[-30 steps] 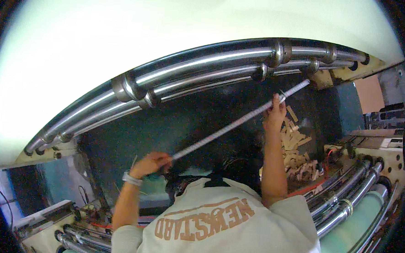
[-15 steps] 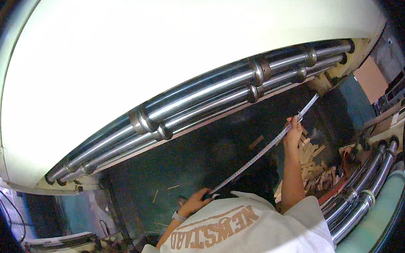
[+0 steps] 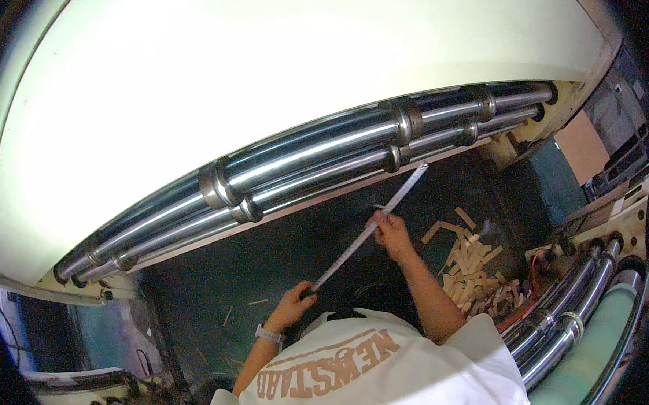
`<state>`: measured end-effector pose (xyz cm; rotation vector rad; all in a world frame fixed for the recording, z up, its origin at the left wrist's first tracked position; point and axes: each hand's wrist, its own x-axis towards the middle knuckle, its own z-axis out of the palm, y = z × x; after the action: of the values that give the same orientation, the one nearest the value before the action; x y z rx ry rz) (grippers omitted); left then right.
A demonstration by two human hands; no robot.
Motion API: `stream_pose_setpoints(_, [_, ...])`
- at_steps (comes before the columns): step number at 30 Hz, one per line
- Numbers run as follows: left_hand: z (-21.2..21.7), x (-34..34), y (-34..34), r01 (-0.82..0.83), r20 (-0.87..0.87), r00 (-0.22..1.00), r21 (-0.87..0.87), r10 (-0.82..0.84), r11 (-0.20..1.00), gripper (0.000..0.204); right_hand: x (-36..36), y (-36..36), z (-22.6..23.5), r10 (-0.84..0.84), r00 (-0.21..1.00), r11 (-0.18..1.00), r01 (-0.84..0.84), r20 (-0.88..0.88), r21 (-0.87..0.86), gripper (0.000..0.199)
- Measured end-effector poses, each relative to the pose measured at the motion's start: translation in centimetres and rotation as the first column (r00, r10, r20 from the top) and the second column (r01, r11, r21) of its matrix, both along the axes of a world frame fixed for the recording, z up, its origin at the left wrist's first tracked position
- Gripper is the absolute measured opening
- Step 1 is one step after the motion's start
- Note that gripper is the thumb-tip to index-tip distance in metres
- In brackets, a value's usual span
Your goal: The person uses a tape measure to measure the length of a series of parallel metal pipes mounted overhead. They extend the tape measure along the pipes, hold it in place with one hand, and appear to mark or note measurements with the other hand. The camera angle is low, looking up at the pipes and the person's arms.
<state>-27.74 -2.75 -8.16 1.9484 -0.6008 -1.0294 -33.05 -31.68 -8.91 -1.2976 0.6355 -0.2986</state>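
— Both hands have slid along the long metal ruler [image 3: 371, 230] since a moment ago: the right hand [image 3: 390, 232] now grips it near the middle, no longer up by the far tip.

— And the left hand [image 3: 295, 309]?

— Closed around the lower end, just above the white shirt [image 3: 389, 374], with a watch [image 3: 268, 335] on that wrist.

— Where does the ruler lie?

— Slanting up to the right over the dark floor [image 3: 262, 272], its far tip just below the shiny steel rollers [image 3: 320, 154] under the big cream drum [image 3: 236, 73].

— Anything nearby?

— Pale wood scraps [image 3: 472, 261] heaped right of the right forearm, beside more rollers [image 3: 576, 311].
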Motion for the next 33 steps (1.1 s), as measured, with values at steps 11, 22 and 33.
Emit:
stream_pose_setpoints(11, [-1.6,1.1,-0.1,-0.081,-0.127,0.988,0.090,0.092,0.993,0.023,1.8,-7.6,5.3,-0.299,0.929,0.925,0.338,0.216,-0.173,0.023])
stream_pose_setpoints(22, [-2.9,0.0,-3.1,-0.100,-0.134,0.984,0.134,0.118,0.986,0.024,9.3,-15.6,0.3,-0.439,0.804,0.821,0.540,0.401,-0.185,0.019])
stream_pose_setpoints(33, [-3.8,0.4,-3.8,-0.118,-0.155,0.979,0.107,0.134,0.987,0.022,10.0,-12.9,3.1,-0.448,0.704,0.865,0.186,0.550,0.466,0.020])
